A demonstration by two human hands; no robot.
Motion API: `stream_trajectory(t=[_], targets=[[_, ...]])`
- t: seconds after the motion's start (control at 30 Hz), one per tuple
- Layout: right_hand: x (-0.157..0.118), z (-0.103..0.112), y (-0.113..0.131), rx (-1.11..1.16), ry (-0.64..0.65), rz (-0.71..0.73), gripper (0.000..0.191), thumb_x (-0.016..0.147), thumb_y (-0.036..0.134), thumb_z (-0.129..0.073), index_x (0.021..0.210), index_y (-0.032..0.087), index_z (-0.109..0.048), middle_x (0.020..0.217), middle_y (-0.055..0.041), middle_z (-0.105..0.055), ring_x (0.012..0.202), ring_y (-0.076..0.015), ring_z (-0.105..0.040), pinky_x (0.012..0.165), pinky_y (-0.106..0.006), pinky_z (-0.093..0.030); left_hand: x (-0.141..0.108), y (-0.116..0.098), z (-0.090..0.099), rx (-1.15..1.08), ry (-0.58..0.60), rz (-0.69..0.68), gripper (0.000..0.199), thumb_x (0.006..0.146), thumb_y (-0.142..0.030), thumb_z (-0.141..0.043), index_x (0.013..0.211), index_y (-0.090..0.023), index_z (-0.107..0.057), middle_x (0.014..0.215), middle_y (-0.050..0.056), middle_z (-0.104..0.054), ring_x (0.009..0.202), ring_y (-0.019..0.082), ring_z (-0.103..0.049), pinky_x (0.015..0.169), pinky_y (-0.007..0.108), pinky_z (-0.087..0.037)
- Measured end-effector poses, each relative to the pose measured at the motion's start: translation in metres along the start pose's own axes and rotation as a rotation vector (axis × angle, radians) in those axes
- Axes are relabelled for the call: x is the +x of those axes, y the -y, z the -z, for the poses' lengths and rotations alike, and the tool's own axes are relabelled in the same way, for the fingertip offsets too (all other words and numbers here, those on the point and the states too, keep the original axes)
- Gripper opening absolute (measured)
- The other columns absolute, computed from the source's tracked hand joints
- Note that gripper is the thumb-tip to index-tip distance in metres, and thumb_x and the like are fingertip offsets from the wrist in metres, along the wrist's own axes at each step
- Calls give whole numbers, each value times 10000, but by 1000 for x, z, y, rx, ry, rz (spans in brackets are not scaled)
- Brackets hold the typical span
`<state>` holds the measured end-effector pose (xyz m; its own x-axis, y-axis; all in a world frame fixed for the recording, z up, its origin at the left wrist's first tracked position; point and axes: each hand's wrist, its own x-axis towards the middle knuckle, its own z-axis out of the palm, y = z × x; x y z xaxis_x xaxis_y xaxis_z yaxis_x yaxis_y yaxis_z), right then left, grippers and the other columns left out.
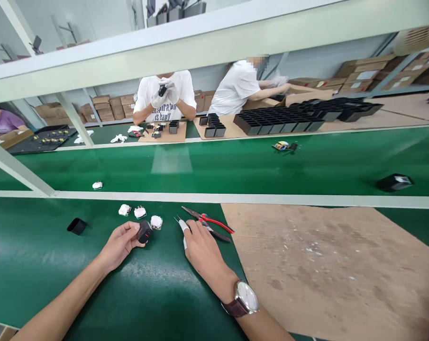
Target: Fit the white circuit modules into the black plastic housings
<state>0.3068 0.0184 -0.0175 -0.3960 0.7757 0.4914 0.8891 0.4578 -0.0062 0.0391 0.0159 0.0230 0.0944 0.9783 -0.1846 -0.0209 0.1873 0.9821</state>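
Green bench [139,293]: three white pieces [140,212], one black case [145,232] in left hand [121,245], tweezers [179,218] in right hand [205,246].

Factory workshop, assembly-line type. A long green strip [221,163] is stretching between the near counter [136,298] and a far work row, with a white metal frame [214,40] crossing overhead. Beyond it, a gloved person in a printed white shirt [168,106] is holding up a small black piece, another person [233,90] is handling an open carton [306,98], a third in purple [6,121] is showing far left. Identical black cases [276,118] are standing in rows; stacked cartons [104,109] are lining the back. Pliers [203,218] are lying on the near counter.
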Motion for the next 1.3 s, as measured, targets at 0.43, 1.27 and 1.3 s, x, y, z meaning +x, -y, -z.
stream_trajectory(t=[0.43, 1.27, 1.3], targets=[[1, -4, 0, -14, -86, 6, 372, 786, -43, -650, 1104, 150, -647, 1029, -100, -664, 916, -262, -625, 866, -389, -527, 161, -65, 60, 839, -380, -340, 234, 860, -390, -780, 905, -172, -707, 1012, 95, -757, 1021, 285, -726, 971, 430, -569], [1, 4, 10, 261, -161, 186, 470, 881, -38, -473, 1295, 121, -631, 1218, -157, -649, 1052, -288, -600, 883, -445, -578, 5, -19, 9, 1036, 271, -640, 523, 928, -170, -665, 1436, -256, -575, 1348, 86, -692, 1262, 247, -650, 1101, 403, -550], [-1, 4, 12, 297, -159, 213, 471, 873, -44, -463, 1274, 132, -637, 1227, -153, -648, 1058, -287, -600, 890, -447, -581, -6, -16, 8, 1046, 333, -639, 560, 943, -189, -681, 1480, -263, -543, 1398, 95, -667, 1309, 256, -623, 1122, 415, -540]])
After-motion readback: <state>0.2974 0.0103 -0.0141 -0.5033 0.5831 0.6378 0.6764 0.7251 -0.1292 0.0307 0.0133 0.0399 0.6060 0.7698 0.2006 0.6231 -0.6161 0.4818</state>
